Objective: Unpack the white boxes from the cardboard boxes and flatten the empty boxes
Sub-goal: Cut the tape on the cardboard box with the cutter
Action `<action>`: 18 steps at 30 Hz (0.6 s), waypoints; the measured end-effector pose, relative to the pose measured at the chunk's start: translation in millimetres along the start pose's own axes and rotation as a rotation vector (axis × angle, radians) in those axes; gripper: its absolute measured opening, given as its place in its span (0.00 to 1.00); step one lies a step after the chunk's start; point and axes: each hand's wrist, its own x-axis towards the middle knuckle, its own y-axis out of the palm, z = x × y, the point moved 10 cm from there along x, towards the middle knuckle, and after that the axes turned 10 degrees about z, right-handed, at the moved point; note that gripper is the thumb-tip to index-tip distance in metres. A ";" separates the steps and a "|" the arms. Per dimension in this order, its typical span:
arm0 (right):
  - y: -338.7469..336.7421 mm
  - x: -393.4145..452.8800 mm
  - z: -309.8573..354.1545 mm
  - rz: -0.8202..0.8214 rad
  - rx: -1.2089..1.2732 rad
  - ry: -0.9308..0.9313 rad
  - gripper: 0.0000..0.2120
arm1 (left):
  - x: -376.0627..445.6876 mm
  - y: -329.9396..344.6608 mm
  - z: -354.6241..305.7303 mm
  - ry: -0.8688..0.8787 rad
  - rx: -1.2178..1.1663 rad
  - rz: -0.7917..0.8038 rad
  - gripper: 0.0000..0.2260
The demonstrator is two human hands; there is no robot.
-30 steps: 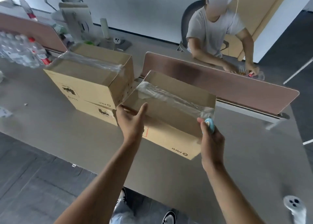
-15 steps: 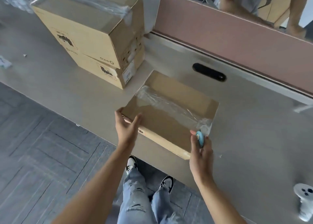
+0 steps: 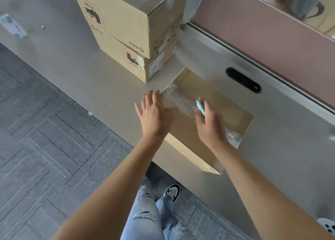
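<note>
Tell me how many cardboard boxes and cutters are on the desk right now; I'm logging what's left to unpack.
Sealed cardboard boxes in the stack: 2, upper box on lower box
Taped cardboard box under the hands: 1
Blue cutter, held in the right hand: 1
Total: 4

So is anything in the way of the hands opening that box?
Yes: clear tape still runs across the cardboard box top. The left hand rests on it; the right hand holds a blue cutter at the tape.

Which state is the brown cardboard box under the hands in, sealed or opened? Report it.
Sealed: clear tape runs unbroken along the brown cardboard box, flaps flat.
</note>
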 end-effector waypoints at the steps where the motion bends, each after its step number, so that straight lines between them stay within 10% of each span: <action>1: 1.3 10.6 2.7 0.017 -0.007 -0.005 0.15 | 5.2 2.6 -1.7 0.003 0.027 0.021 0.27; 18: 32.1 66.1 23.9 0.063 -0.114 -0.192 0.11 | 5.9 5.8 -2.2 0.078 0.150 -0.183 0.26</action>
